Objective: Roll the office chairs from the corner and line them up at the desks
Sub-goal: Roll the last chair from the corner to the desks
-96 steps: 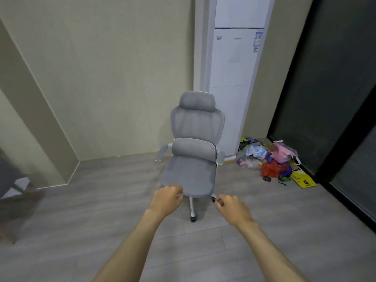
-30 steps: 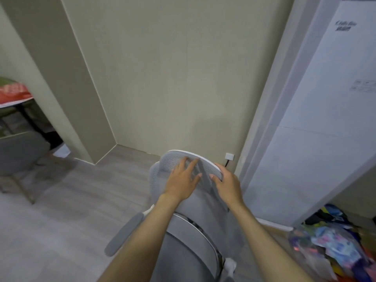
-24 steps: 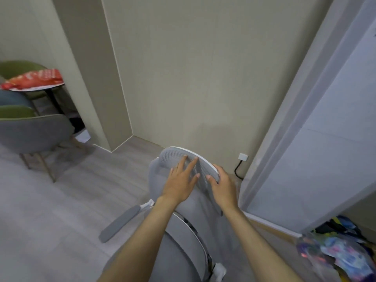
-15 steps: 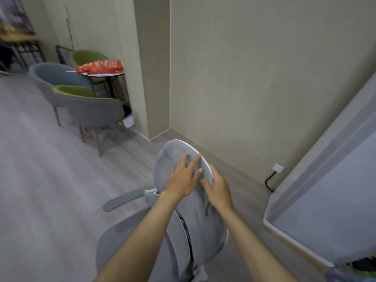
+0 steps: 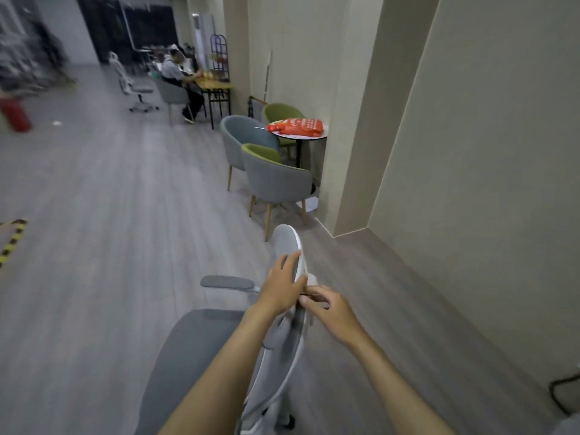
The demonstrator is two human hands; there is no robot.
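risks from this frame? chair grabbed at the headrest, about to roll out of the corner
1. Both hands, left hand and right hand, hold the office chair high up at the headrest, so a snagged caster could tip it rather than roll it.
2. The grey tub chair and the round table stand just ahead on the right; a straight push may clip them.
3. The black cable by the wall could catch a wheel.

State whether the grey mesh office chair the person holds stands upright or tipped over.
Upright. The grey mesh office chair's seat lies level, its backrest rises, and both hands, left and right, grip its top.
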